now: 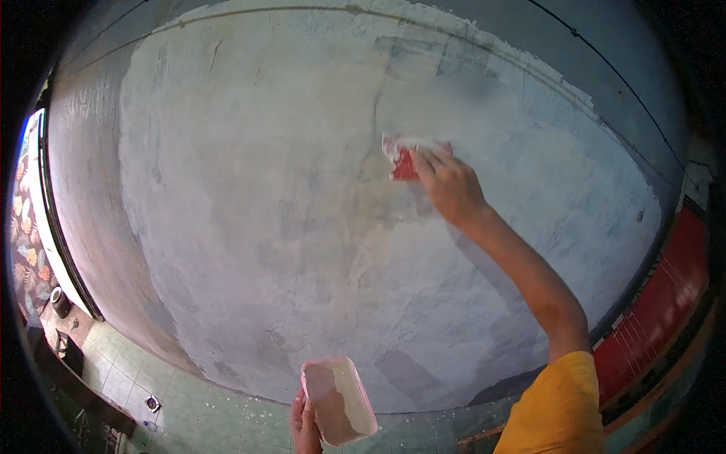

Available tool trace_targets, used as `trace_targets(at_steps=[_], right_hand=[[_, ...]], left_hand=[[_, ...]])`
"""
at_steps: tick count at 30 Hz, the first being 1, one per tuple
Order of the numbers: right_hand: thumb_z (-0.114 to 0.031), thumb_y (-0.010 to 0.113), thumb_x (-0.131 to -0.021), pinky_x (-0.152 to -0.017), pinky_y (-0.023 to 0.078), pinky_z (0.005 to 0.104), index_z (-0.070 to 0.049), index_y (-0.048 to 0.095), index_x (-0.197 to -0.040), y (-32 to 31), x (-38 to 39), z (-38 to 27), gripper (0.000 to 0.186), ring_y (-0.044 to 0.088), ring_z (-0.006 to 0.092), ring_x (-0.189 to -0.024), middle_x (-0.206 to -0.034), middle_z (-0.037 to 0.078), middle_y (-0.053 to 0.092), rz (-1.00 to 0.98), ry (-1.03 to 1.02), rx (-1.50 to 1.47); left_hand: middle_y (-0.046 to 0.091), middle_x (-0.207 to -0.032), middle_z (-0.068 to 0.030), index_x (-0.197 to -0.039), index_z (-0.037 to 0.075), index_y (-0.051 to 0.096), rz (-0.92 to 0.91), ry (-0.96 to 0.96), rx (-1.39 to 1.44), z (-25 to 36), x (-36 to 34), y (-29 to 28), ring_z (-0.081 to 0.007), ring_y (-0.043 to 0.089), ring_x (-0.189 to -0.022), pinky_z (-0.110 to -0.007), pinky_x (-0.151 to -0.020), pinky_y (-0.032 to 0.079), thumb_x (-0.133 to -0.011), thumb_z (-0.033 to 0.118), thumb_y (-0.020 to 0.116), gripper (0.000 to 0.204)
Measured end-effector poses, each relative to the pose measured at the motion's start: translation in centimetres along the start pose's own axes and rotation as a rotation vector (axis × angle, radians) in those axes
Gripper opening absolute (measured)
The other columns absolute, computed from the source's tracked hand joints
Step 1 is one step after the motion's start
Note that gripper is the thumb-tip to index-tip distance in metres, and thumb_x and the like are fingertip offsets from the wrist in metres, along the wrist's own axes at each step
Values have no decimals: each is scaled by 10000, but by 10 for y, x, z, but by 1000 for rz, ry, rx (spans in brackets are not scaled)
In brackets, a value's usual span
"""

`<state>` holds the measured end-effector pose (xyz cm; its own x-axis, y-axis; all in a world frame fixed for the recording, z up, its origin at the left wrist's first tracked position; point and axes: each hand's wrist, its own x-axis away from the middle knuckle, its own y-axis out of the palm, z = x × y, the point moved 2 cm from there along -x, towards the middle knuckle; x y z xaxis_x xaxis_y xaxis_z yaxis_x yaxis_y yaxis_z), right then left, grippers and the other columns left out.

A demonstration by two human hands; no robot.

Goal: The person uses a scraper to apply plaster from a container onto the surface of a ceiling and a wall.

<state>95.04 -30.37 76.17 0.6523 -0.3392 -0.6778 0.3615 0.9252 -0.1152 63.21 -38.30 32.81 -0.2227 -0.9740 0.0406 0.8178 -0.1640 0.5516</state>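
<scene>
My right hand reaches up against the wall, closed on a red scraper whose upper edge is smeared with white paste. The scraper lies against the wall's pale, patchy coating. Down at the lower middle, my left hand grips the left side of a rectangular plastic tub with a pinkish rim. Greyish paste coats part of the tub's inside. Fingers on the tub's far side are partly hidden.
A cable runs along the wall's upper right. Pale green floor tiles with white specks lie below. On the right is a red panel. A dark round pot stands at the left by a bright opening.
</scene>
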Motion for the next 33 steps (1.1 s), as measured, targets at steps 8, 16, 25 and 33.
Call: trace_targets(at_steps=[8, 16, 25, 33], right_hand=[[-180, 499, -992, -713, 557, 461, -266, 623, -1325, -42, -75, 170, 366, 691, 351, -873, -996, 163, 713, -30, 444, 102], [-52, 517, -931, -938, 561, 411, -12, 594, -1324, 13, 26, 86, 402, 661, 325, -1129, -1303, 188, 640, -226, 193, 145], [-185, 447, -1008, -892, 539, 482, -104, 586, -1350, -44, -59, 188, 377, 675, 372, -1013, -1203, 156, 683, -73, 454, 178], [-75, 529, -927, -926, 559, 415, 3, 557, -1358, -4, 35, 71, 439, 664, 354, -1114, -1251, 220, 652, -139, 74, 113]], left_hand=[[466, -1502, -104, -1519, 57, 405, -142, -78, -10, -2, 5, -13, -234, 474, -1332, -371, -1067, 412, -1058, 422, 487, 594], [386, -1562, -110, -1525, 59, 396, -118, -32, -139, 7, -1, -9, -251, 409, -1395, -385, -1121, 362, -1081, 407, 431, 565], [381, -1557, -135, -1521, 41, 394, -196, -14, -245, 8, -6, 5, -263, 403, -1394, -382, -1116, 373, -1082, 385, 438, 560], [381, -1551, -142, -1516, 47, 403, -165, 2, -168, -17, -11, -9, -276, 395, -1395, -392, -1127, 358, -1072, 413, 450, 577]])
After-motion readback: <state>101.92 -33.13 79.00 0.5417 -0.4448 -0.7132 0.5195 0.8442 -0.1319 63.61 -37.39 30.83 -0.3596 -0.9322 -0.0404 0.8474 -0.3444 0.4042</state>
